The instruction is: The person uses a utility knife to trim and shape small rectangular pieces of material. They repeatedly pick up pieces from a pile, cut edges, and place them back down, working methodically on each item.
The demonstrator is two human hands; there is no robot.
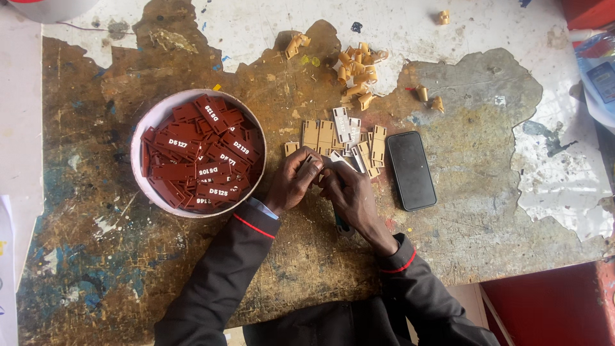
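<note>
Tan tag, pinched between both hands

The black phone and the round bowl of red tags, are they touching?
Apart. The head view shows the black phone lying right of the hands, the bowl left, with worn tabletop between.

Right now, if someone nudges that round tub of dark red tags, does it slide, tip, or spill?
The tub is wide, low and flat on the worn tabletop, so it probably slides rather than tips. The dark red tags lie loose and heaped near the rim, so a hard shove might shed a few. They look thin, flat and stiff, likely light.
</note>
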